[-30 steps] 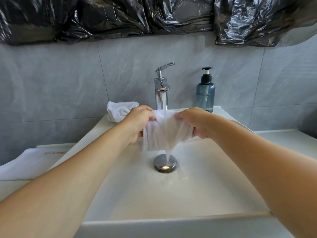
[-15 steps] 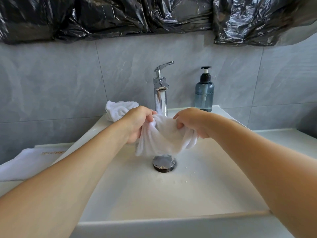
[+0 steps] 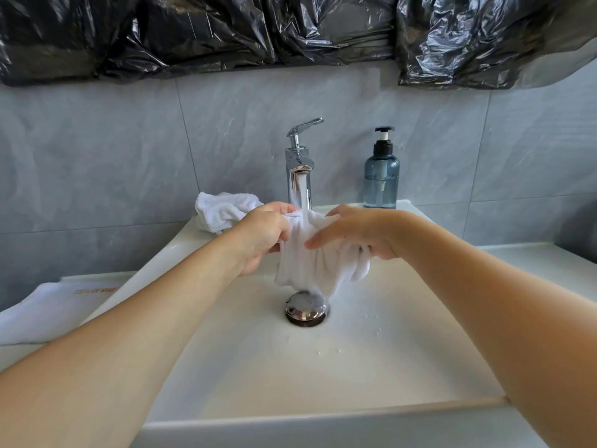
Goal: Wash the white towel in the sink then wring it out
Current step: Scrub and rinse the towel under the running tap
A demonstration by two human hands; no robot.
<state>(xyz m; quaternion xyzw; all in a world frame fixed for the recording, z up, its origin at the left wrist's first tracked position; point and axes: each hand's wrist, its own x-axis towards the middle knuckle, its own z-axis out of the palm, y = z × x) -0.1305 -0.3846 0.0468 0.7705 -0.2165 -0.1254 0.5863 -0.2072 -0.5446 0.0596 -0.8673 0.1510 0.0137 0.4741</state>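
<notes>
A wet white towel [image 3: 318,265] hangs bunched over the white sink [image 3: 323,376], right under the chrome faucet [image 3: 298,171], whose water runs onto its top. My left hand [image 3: 263,234] grips the towel's left side with curled fingers. My right hand [image 3: 358,234] holds the right side, its fingers stretched leftward across the cloth and its thumb tucked under the folds. The towel's lower edge dangles just above the chrome drain plug [image 3: 306,308].
A second white towel [image 3: 223,211] lies crumpled on the sink's back left rim. A blue soap pump bottle [image 3: 381,174] stands at the back right. A folded white cloth with gold lettering [image 3: 48,308] rests on the counter to the left. Black plastic sheeting [image 3: 290,30] hangs above the tiles.
My hands have drawn closer and bunched the towel, which was spread flat under the stream. My right fingers have straightened and slid left across the cloth.
</notes>
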